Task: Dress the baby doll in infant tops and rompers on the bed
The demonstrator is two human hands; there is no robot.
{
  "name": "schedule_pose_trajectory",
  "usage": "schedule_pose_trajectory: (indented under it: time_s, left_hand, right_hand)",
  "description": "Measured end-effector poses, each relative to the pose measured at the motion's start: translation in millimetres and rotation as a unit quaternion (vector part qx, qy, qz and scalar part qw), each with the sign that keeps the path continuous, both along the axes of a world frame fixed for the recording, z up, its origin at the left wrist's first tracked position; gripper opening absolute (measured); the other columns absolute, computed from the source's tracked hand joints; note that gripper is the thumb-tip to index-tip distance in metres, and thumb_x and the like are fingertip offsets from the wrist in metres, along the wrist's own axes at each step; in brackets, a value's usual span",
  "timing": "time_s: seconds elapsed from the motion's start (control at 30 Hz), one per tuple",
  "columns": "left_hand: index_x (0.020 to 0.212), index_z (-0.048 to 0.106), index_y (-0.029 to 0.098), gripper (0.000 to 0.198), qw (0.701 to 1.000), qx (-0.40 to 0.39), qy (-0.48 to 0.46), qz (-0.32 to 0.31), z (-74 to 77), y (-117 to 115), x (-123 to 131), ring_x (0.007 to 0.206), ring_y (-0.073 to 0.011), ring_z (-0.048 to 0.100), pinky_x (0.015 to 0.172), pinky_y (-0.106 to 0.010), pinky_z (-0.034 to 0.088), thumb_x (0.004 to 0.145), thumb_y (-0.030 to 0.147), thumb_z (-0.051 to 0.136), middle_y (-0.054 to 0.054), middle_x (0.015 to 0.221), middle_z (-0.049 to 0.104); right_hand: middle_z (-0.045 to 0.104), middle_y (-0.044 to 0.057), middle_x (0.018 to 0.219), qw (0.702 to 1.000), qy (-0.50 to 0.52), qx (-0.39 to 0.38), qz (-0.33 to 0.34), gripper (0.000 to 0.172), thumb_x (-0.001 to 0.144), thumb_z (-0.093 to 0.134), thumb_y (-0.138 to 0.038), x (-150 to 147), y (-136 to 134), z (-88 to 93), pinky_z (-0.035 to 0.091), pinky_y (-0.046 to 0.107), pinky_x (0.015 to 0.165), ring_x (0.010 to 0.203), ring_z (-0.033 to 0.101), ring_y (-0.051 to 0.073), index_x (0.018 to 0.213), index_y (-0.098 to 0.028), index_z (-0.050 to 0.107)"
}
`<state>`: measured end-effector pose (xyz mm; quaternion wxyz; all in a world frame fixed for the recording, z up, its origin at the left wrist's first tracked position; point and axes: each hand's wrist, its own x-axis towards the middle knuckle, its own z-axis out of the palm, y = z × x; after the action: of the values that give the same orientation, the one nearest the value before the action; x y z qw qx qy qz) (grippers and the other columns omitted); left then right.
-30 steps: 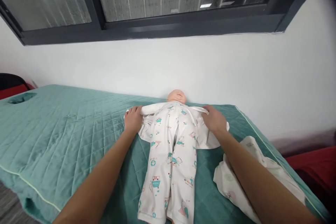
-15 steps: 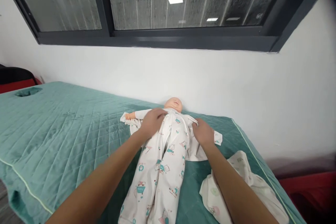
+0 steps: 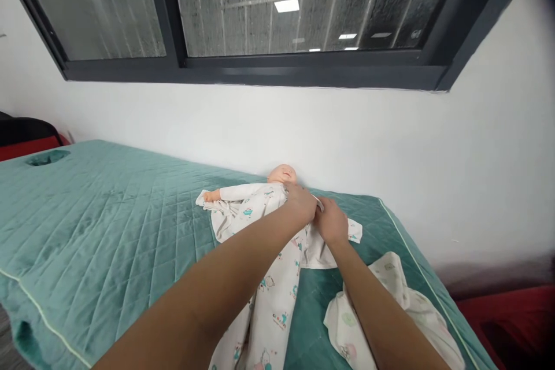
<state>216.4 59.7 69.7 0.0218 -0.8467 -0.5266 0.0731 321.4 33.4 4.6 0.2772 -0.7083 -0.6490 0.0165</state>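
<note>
A baby doll lies on its back, its bare head (image 3: 281,174) near the wall and one hand (image 3: 212,196) out to the left. Over its body is a white baby romper (image 3: 275,300) printed with small teal and pink pictures. My left hand (image 3: 300,202) reaches across the doll's chest, its fingers closed on the romper, partly hidden behind the hand. Right beside it, my right hand (image 3: 332,222) pinches the romper's edge at the doll's shoulder. A printed sleeve end (image 3: 355,230) sticks out past my right hand.
Beneath everything is a green quilted bed cover (image 3: 143,231). A crumpled pale printed cloth (image 3: 403,295) lies to the right, partly under my right forearm. A white wall (image 3: 347,139) with a dark-framed window (image 3: 260,76) rises behind. Red items (image 3: 511,318) stand beyond the right edge.
My left hand has moved right across the doll's chest, coming up against my right hand. The right hand stays at the romper's edge near the shoulder.
</note>
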Motion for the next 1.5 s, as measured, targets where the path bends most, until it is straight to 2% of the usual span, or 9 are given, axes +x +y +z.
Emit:
schedule_pose_trajectory:
  time_s: [0.23, 0.4, 0.57, 0.73, 0.87, 1.03, 1.17, 1.37, 1.5]
  left_hand:
    - [0.122, 0.062, 0.018, 0.045, 1.0, 0.003, 0.018, -0.017, 13.7, 14.4, -23.4, 0.122, -0.0373, 0.051, 0.097, -0.056, 0.041, 0.077, 0.023, 0.065, -0.018, 0.13, 0.059]
    - [0.121, 0.062, 0.018, 0.038, 0.994, 0.005, 0.016, -0.104, -3.6, 13.8, -19.7, 0.12, -0.03, 0.052, 0.094, -0.043, 0.046, 0.083, 0.018, 0.058, -0.016, 0.13, 0.058]
    - [0.122, 0.061, 0.017, 0.037, 0.988, 0.0, 0.025, -0.154, -19.5, 15.4, -6.2, 0.12, -0.03, 0.052, 0.097, -0.045, 0.044, 0.086, 0.019, 0.055, -0.017, 0.132, 0.057]
    - [0.119, 0.062, 0.021, 0.035, 0.987, -0.01, 0.043, -0.154, -23.1, 22.5, -1.2, 0.12, -0.0286, 0.053, 0.097, -0.044, 0.045, 0.084, 0.02, 0.061, -0.012, 0.128, 0.063]
    - [0.117, 0.063, 0.02, 0.037, 0.99, -0.009, 0.05, -0.135, -16.3, 27.2, -4.3, 0.113, -0.0297, 0.059, 0.094, -0.045, 0.045, 0.08, 0.018, 0.065, -0.013, 0.123, 0.066]
    - [0.119, 0.061, 0.02, 0.043, 0.993, -0.001, 0.059, -0.107, -1.7, 34.8, -29.0, 0.105, -0.0304, 0.064, 0.088, -0.043, 0.047, 0.077, 0.013, 0.066, -0.015, 0.117, 0.068]
    - [0.121, 0.059, 0.019, 0.045, 0.993, 0.01, 0.062, -0.098, -4.2, 34.4, -43.8, 0.105, -0.0308, 0.064, 0.089, -0.043, 0.047, 0.077, 0.013, 0.064, -0.015, 0.118, 0.067]
    - [0.123, 0.059, 0.018, 0.04, 0.99, 0.005, 0.031, -0.138, -21.3, 20.1, -9.4, 0.102, -0.0283, 0.065, 0.09, -0.042, 0.047, 0.083, 0.024, 0.06, -0.015, 0.117, 0.068]
    - [0.12, 0.063, 0.014, 0.034, 0.993, 0.02, 0.008, -0.118, -28.4, 15.0, 11.8, 0.099, -0.0304, 0.066, 0.087, -0.047, 0.048, 0.093, 0.023, 0.045, -0.02, 0.114, 0.069]
  right_hand:
    - [0.066, 0.007, 0.119, 0.997, 0.041, -0.019, -0.065, 0.037, 0.088, 0.044, -0.025, 15.0, -1.5, 1.6, 0.042, 0.033, 0.086, 0.106, 0.061, 0.026, 0.119, -0.025, 0.064]
    - [0.068, 0.008, 0.109, 0.996, 0.049, -0.049, -0.061, 0.036, 0.089, 0.041, -0.025, 10.6, -3.4, 0.8, 0.043, 0.031, 0.08, 0.1, 0.062, 0.025, 0.118, -0.024, 0.063]
    - [0.07, 0.007, 0.105, 0.994, 0.068, -0.059, -0.061, 0.033, 0.089, 0.042, -0.029, 9.1, -1.3, -1.6, 0.041, 0.03, 0.075, 0.096, 0.063, 0.025, 0.114, -0.026, 0.064]
    - [0.071, 0.004, 0.107, 0.994, 0.082, -0.047, -0.046, 0.032, 0.087, 0.044, -0.027, 9.6, 0.4, -2.5, 0.042, 0.03, 0.076, 0.098, 0.063, 0.025, 0.111, -0.027, 0.065]
    - [0.07, 0.004, 0.111, 0.994, 0.088, -0.039, -0.042, 0.035, 0.085, 0.045, -0.024, 12.1, -1.2, 0.6, 0.043, 0.03, 0.079, 0.101, 0.062, 0.024, 0.114, -0.026, 0.065]
    - [0.069, 0.004, 0.115, 0.989, 0.116, -0.059, -0.062, 0.037, 0.085, 0.046, -0.022, 18.0, -4.0, 4.4, 0.044, 0.03, 0.081, 0.104, 0.062, 0.024, 0.118, -0.027, 0.063]
    - [0.067, 0.005, 0.117, 0.988, 0.122, -0.082, -0.055, 0.037, 0.085, 0.049, -0.024, 18.7, -2.9, 3.2, 0.044, 0.031, 0.082, 0.108, 0.061, 0.025, 0.12, -0.025, 0.062]
    - [0.069, 0.005, 0.113, 0.988, 0.115, -0.084, -0.053, 0.035, 0.086, 0.044, -0.022, 19.7, 2.3, -2.9, 0.044, 0.03, 0.08, 0.105, 0.062, 0.024, 0.114, -0.026, 0.064]
    - [0.07, 0.004, 0.111, 0.99, 0.114, -0.075, -0.047, 0.034, 0.087, 0.041, -0.023, 22.5, 6.0, -6.2, 0.044, 0.031, 0.083, 0.105, 0.062, 0.024, 0.112, -0.026, 0.065]
